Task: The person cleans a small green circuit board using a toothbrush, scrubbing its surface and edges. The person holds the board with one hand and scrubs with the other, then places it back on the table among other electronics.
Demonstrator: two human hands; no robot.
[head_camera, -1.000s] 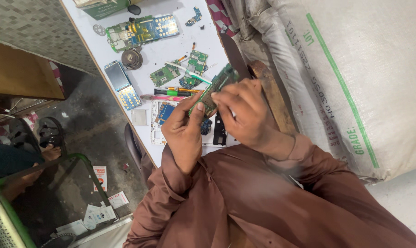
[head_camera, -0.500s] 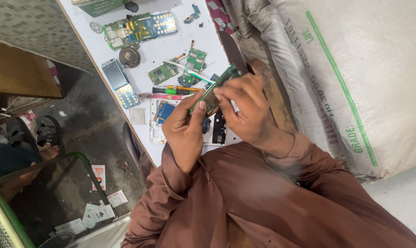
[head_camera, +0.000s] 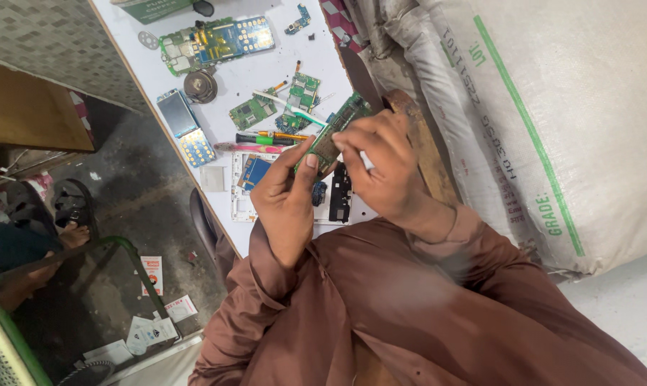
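Fingers: both hands, left hand and right hand, pinch one green circuit board.
Beyond fingers: three small boards, one keypad phone on worktop.

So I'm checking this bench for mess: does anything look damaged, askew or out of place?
Nothing looks spilled or broken by accident. Both hands, left hand and right hand, hold a green circuit board above the white table. Loose boards, a phone with keypad and screwdrivers lie scattered at odd angles.
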